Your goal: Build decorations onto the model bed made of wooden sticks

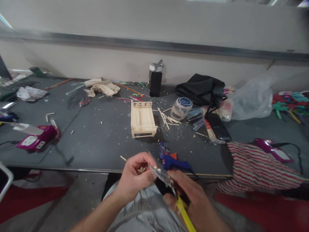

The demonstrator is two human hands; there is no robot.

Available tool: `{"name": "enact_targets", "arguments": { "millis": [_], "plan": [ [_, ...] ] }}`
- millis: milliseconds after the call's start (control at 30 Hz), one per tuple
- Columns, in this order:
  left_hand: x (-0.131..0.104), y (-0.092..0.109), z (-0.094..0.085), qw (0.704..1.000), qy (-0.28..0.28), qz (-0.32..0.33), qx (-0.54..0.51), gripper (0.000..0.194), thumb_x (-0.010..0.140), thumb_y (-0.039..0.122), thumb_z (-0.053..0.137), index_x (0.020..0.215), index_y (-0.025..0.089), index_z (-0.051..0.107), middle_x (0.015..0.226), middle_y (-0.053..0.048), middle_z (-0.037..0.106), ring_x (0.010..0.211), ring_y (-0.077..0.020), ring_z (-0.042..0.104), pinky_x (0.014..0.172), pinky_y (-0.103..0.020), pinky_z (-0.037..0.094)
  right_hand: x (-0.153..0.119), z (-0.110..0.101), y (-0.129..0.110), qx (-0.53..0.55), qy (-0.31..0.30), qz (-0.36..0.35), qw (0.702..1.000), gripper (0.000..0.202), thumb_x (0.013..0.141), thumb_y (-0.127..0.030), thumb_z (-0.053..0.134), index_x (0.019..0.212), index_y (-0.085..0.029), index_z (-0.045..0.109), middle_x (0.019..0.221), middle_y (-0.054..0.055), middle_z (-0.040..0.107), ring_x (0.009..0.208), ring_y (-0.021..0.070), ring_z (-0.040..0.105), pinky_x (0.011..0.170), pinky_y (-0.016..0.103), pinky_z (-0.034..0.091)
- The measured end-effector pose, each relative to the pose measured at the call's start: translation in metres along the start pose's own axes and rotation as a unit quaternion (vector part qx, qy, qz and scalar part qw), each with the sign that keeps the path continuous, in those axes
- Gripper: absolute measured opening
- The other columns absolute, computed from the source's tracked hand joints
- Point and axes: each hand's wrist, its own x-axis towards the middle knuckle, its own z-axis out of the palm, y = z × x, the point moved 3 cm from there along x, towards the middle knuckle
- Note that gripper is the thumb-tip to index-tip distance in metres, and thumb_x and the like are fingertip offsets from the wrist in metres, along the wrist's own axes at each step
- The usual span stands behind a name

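My left hand (138, 175) is closed around a small flower-shaped piece of pale wooden sticks (141, 170), held above my lap at the table's front edge. My right hand (190, 193) grips a yellow-handled cutting tool (182, 211). Its metal blades (162, 174) point toward the left fingertips and lie against or very close to them. Bits of glue or wood cling to the metal. Beyond my hands, a miniature bed (143, 119) made of wooden sticks stands on the dark table. A blue glue gun (173, 160) lies just past the blades.
Loose sticks (166, 118) lie right of the bed, near a blue-lidded jar (181, 108) and a phone (218, 125). A black bag (201, 88) is behind them. Striped cloth (256, 166) hangs over the right edge. At left sits a purple glue gun (36, 140). Wood scraps litter the tabletop.
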Motion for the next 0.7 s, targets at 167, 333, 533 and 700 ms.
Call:
{"name": "enact_targets", "arguments": {
  "millis": [167, 333, 533, 700],
  "plan": [
    [0.000, 0.000, 0.000, 1.000, 0.006, -0.006, -0.001, 0.025, 0.067, 0.032, 0.079, 0.069, 0.014, 0.061, 0.060, 0.002, 0.051, 0.052, -0.0052, 0.038, 0.049, -0.016, 0.030, -0.001, 0.001, -0.002, -0.009, -0.017, 0.010, 1.000, 0.031, 0.083, -0.023, 0.055, 0.114, -0.023, 0.053, 0.093, 0.004, 0.067, 0.079, 0.0159, 0.064, 0.068, 0.024, 0.052],
    [0.003, -0.003, -0.007, 0.996, 0.077, -0.045, 0.011, 0.023, 0.066, 0.033, 0.080, 0.070, 0.013, 0.067, 0.061, 0.002, 0.051, 0.050, -0.0039, 0.035, 0.046, -0.016, 0.026, 0.006, -0.023, 0.023, -0.055, -0.004, 0.129, 0.990, 0.034, 0.083, -0.031, 0.057, 0.115, -0.023, 0.053, 0.087, 0.001, 0.068, 0.070, 0.0143, 0.065, 0.064, 0.022, 0.052],
    [0.007, -0.012, -0.024, 0.991, 0.118, -0.063, 0.018, 0.023, 0.074, 0.037, 0.073, 0.081, 0.015, 0.073, 0.066, 0.004, 0.044, 0.048, -0.0017, 0.024, 0.042, -0.019, 0.015, 0.008, -0.058, 0.109, -0.230, 0.024, 0.245, 0.942, 0.044, 0.077, -0.037, 0.056, 0.116, -0.018, 0.058, 0.074, 0.004, 0.065, 0.069, 0.0229, 0.065, 0.062, 0.033, 0.052],
    [0.010, -0.009, -0.027, 0.993, 0.114, -0.036, 0.000, 0.018, 0.072, 0.032, 0.076, 0.079, 0.016, 0.074, 0.076, 0.001, 0.055, 0.046, -0.0004, 0.027, 0.041, -0.019, 0.014, 0.007, -0.073, 0.135, -0.273, -0.007, 0.206, 0.940, 0.051, 0.076, -0.039, 0.056, 0.121, -0.015, 0.059, 0.095, 0.013, 0.070, 0.084, 0.0268, 0.066, 0.077, 0.040, 0.051]
  ]
}}
